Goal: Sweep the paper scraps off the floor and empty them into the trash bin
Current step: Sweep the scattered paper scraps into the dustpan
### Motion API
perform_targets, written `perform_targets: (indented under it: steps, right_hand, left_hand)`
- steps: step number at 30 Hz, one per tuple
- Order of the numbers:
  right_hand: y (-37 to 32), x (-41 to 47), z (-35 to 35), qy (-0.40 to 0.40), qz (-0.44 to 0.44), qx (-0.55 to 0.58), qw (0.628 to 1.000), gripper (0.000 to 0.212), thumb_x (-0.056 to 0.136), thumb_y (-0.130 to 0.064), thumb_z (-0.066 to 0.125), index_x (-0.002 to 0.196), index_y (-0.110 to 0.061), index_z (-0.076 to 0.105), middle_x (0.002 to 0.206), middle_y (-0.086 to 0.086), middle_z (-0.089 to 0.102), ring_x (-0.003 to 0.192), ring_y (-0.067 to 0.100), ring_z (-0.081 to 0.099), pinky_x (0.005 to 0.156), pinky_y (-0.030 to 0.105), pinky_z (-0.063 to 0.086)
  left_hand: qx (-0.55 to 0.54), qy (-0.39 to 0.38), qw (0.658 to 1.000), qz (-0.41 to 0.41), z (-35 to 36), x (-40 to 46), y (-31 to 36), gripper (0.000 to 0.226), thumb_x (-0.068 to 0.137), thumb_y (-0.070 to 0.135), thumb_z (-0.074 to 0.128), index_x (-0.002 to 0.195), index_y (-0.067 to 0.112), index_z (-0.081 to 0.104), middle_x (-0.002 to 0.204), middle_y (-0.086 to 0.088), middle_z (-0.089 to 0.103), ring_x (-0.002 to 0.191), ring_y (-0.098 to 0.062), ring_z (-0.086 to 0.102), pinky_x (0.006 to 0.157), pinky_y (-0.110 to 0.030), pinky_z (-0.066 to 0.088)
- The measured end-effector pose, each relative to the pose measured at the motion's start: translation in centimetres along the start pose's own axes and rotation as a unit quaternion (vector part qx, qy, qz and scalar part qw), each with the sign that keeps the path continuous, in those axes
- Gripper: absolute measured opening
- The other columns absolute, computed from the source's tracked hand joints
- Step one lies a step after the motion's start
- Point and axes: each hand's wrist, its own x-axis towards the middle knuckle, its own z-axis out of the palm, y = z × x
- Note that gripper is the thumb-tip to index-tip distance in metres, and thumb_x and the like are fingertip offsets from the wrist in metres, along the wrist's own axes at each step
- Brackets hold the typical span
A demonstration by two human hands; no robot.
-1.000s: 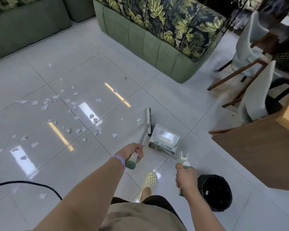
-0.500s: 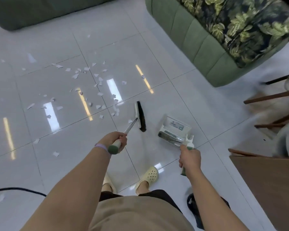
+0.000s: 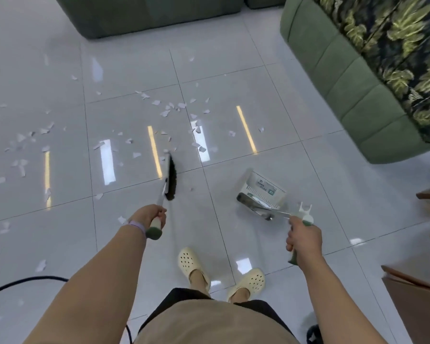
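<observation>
My left hand grips the green-tipped handle of a broom; its black bristles rest on the tile at the near edge of the scraps. Several white paper scraps lie scattered over the grey floor ahead and to the left. My right hand holds the handle of a white dustpan, which sits on the floor to the right of the broom, its mouth facing away. Only a dark sliver of the black trash bin shows at the bottom right, beside my arm.
A green sofa with leaf-print cushions stands at the right, another green sofa at the back. Wooden furniture and chair legs crowd the right edge. A black cable curves across the floor at the lower left. My feet wear cream clogs.
I have stepped and turned left, so the bin has slid almost out of view. Broom and dustpan moved with me toward the scraps; the broom head now touches the scrap field.
</observation>
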Motion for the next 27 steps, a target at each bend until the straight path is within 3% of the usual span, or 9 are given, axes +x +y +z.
perform_targets:
  steps: [3, 7, 11, 14, 21, 27]
  right_hand:
    - [-0.8, -2.3, 3.6, -0.026, -0.011, 0.002, 1.000, 0.018, 0.085, -0.011, 0.060, 0.071, -0.013, 0.049, 0.051, 0.003, 0.038, 0.038, 0.016, 0.030, 0.042, 0.022, 0.029]
    - [-2.7, -4.6, 8.4, -0.065, -0.049, -0.043, 0.996, 0.017, 0.086, -0.010, 0.059, 0.072, -0.012, 0.049, 0.053, 0.005, 0.039, 0.041, 0.016, 0.031, 0.042, 0.022, 0.029]
    - [-7.1, -5.2, 10.7, -0.084, -0.049, -0.020, 0.995, 0.023, 0.089, -0.009, 0.056, 0.072, -0.016, 0.043, 0.054, 0.002, 0.034, 0.041, 0.015, 0.027, 0.042, 0.022, 0.025]
    - [-12.3, -5.4, 9.9, -0.085, -0.059, 0.015, 0.995, 0.026, 0.092, -0.013, 0.056, 0.072, -0.018, 0.040, 0.051, -0.002, 0.030, 0.039, 0.013, 0.025, 0.038, 0.019, 0.024]
    - [-21.4, -6.6, 6.5, -0.117, -0.122, -0.007, 0.986, 0.027, 0.091, -0.018, 0.057, 0.071, -0.019, 0.039, 0.048, -0.005, 0.029, 0.040, 0.013, 0.025, 0.038, 0.021, 0.024]
    - [-26.4, -3.0, 1.7, -0.109, -0.182, -0.014, 0.977, 0.029, 0.091, -0.015, 0.057, 0.070, -0.019, 0.037, 0.048, -0.003, 0.029, 0.042, 0.015, 0.024, 0.042, 0.023, 0.024]
  left_hand:
    - [0.037, 0.057, 0.997, 0.038, -4.7, 0.6, 4.4, 0.019, 0.100, 0.003, 0.046, 0.082, 0.005, 0.047, 0.039, -0.004, 0.043, 0.023, -0.011, 0.038, 0.034, -0.013, 0.039]
    - [0.051, 0.094, 0.989, 0.102, -10.1, 0.7, 8.7, 0.009, 0.094, -0.002, 0.045, 0.091, 0.003, 0.052, 0.058, -0.009, 0.049, 0.037, -0.018, 0.045, 0.051, -0.025, 0.040]
    - [0.009, 0.057, 0.988, 0.144, -12.2, -1.9, 10.7, 0.018, 0.097, -0.002, 0.045, 0.081, 0.005, 0.048, 0.049, -0.005, 0.046, 0.028, -0.011, 0.041, 0.036, -0.014, 0.040]
    - [0.004, 0.013, 0.990, 0.140, -12.1, -3.8, 11.5, 0.014, 0.099, -0.001, 0.048, 0.086, 0.004, 0.047, 0.057, -0.006, 0.041, 0.026, -0.008, 0.036, 0.030, -0.012, 0.034]
    - [0.025, -0.135, 0.987, 0.085, -2.6, -7.2, 11.2, 0.019, 0.098, 0.007, 0.057, 0.084, 0.011, 0.045, 0.051, -0.002, 0.046, 0.031, -0.006, 0.035, 0.029, -0.012, 0.027]
    - [0.089, -0.170, 0.977, 0.088, 11.2, -7.3, 9.2, 0.015, 0.098, 0.004, 0.056, 0.086, 0.009, 0.049, 0.051, -0.003, 0.046, 0.030, -0.007, 0.035, 0.030, -0.011, 0.026]
